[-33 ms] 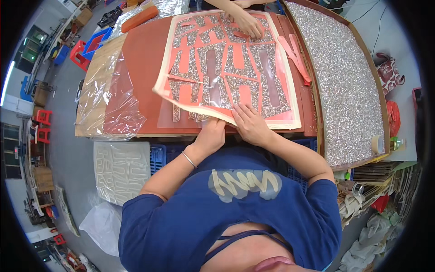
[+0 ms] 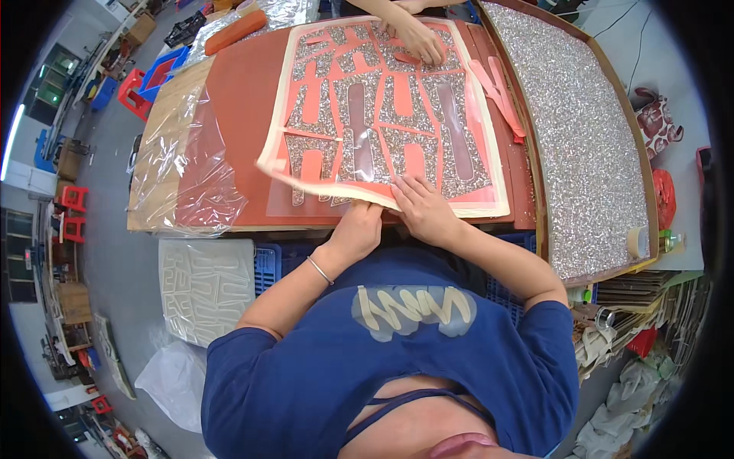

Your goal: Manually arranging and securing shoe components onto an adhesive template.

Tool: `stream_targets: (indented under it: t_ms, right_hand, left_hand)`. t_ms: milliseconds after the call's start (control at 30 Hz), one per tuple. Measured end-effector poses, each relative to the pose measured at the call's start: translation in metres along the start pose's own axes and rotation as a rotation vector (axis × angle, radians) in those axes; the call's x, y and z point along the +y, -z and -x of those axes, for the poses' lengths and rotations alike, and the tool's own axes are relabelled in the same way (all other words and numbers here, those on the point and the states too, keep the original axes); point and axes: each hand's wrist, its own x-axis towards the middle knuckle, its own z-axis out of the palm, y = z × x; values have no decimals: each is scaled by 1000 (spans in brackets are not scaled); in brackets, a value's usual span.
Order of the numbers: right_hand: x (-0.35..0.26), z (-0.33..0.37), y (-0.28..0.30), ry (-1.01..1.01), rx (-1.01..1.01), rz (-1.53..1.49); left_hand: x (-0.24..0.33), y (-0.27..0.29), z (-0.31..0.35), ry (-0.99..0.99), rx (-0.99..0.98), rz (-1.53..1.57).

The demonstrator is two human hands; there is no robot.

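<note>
A coral cut-out sheet (image 2: 414,161) with a cream border lies over glitter-covered shapes on clear film (image 2: 277,203). Its near-left corner is raised and blurred. At the near edge, my left hand (image 2: 358,228) is closed, pinching what looks like the sheet's border; its fingertips are partly hidden. Just to its right, my right hand (image 2: 422,210) lies with stretched fingers on the sheet's near border. At the far side, another person's hand (image 2: 417,40) touches a loose coral piece (image 2: 405,58) on the sheet.
A long tray of silver glitter (image 2: 589,145) stands on the right, beside coral strips (image 2: 501,99). Crumpled clear plastic (image 2: 195,172) covers the left of the red-brown board (image 2: 245,92). Below the table edge are a pale moulded sheet (image 2: 206,287) and blue crates (image 2: 267,264).
The sheet's raised near-left corner has shifted slightly down and left, and the border beside it sits lower over the glitter shapes. Both my hands stay nearly in place.
</note>
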Motion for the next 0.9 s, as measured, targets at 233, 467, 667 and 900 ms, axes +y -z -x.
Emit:
stream_targets:
  t_ms: [233,467,667,900]
  right_hand:
    - [44,-50,71,-302,-354,50]
    - [145,-79,173,-588,95,145]
    - [45,10,81,-113,-120,100]
    - [106,63,101,-481,-523,117]
  left_hand:
    - [10,2,5,-15,-78,-209]
    - [10,15,-8,-63,-145,-295]
    - [26,18,-57,97,-408,-369]
    - [48,-11,-51,-74,-572,-777]
